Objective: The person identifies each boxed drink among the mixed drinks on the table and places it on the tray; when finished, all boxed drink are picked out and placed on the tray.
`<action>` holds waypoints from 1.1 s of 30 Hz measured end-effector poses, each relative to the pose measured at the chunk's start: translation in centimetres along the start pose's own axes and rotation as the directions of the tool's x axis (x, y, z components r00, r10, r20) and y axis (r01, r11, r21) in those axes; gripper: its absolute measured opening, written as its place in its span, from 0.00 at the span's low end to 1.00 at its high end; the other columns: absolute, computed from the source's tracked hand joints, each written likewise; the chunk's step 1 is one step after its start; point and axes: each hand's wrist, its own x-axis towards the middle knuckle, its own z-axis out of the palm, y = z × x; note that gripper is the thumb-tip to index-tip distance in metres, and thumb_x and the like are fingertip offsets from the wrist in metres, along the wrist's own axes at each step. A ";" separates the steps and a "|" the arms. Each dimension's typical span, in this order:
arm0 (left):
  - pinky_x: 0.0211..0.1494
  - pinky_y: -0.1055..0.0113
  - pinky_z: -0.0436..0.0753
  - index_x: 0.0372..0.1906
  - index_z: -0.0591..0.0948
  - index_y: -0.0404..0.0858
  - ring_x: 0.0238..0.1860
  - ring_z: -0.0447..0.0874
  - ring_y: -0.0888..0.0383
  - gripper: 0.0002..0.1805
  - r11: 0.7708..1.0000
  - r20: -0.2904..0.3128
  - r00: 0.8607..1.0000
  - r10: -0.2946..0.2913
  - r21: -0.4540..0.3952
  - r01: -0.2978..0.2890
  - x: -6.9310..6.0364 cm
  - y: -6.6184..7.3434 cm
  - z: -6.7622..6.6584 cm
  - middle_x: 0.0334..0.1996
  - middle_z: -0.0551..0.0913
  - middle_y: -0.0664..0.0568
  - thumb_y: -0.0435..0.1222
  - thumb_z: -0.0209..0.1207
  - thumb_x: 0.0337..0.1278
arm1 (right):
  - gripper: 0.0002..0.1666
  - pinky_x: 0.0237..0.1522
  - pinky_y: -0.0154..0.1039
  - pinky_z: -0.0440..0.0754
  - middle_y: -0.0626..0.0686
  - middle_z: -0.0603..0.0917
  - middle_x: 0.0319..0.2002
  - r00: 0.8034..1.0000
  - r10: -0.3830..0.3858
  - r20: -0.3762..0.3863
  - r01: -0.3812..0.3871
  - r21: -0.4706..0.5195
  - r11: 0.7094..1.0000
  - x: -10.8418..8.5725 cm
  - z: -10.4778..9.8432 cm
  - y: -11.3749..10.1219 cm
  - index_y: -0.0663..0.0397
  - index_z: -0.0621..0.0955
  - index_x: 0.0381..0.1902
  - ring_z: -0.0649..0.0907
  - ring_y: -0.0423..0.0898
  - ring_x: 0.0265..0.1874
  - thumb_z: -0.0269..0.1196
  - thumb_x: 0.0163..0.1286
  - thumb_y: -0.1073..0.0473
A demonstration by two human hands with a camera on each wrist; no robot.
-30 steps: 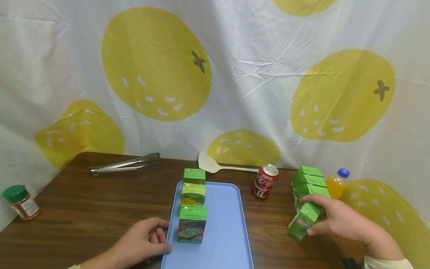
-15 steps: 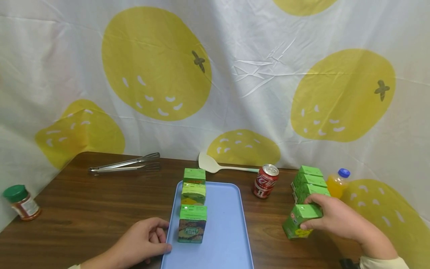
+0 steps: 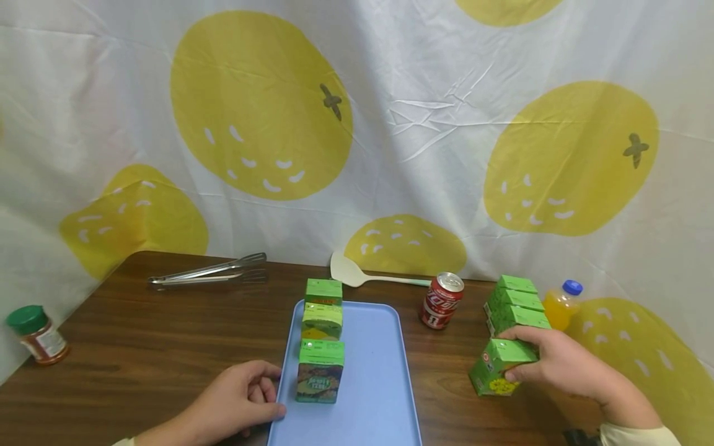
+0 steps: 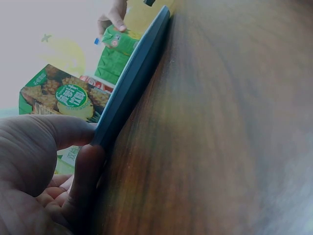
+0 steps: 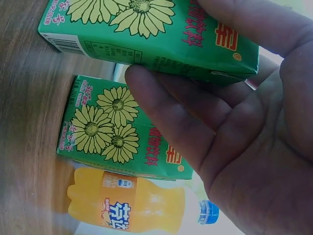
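Note:
My left hand [image 3: 234, 396] pinches the left rim of a blue tray [image 3: 372, 371], thumb and finger meeting on the edge in the left wrist view. Three green-topped drink cartons [image 3: 320, 371] stand in a column along the tray's left side; the front one shows brown pineapple pictures. Right of the tray, my right hand [image 3: 566, 368] holds a green drink carton [image 3: 495, 370] with yellow flowers by its upper part, thumb on the near side. That carton [image 5: 146, 29] appears roughly upright, on or just above the table. Behind it stand several matching cartons [image 3: 519, 300] in a row.
A red soda can [image 3: 440, 301] stands between tray and carton row. An orange drink bottle [image 3: 560, 305] is right of the row. Tongs [image 3: 206, 272] and a white spatula [image 3: 348, 271] lie at the back. A green-lidded spice jar [image 3: 38, 334] sits far left.
The carton in my right hand has gone from tilted to more upright, shifting slightly left and away from the row; it has barely moved since half a second ago. My left hand stays put.

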 end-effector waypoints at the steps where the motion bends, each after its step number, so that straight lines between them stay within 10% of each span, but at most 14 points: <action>1: 0.21 0.67 0.80 0.65 0.80 0.21 0.25 0.81 0.58 0.32 1.000 0.000 1.000 0.002 0.001 -0.002 0.0 0.0 0.0 0.35 0.85 0.50 0.33 0.78 0.62 | 0.33 0.42 0.38 0.85 0.43 0.89 0.45 1.000 0.006 -0.004 -0.006 -0.001 1.000 0.0 0.0 0.0 0.45 0.88 0.59 0.84 0.38 0.41 0.86 0.59 0.46; 33: 0.20 0.67 0.80 0.64 0.80 0.22 0.24 0.81 0.59 0.31 0.999 -0.005 1.000 0.021 0.024 -0.021 -0.1 0.1 0.0 0.34 0.85 0.50 0.33 0.79 0.61 | 0.28 0.39 0.38 0.84 0.37 0.89 0.40 0.974 -0.109 -0.199 0.101 -0.052 0.994 1.3 2.1 -1.7 0.44 0.91 0.54 0.81 0.34 0.36 0.88 0.57 0.51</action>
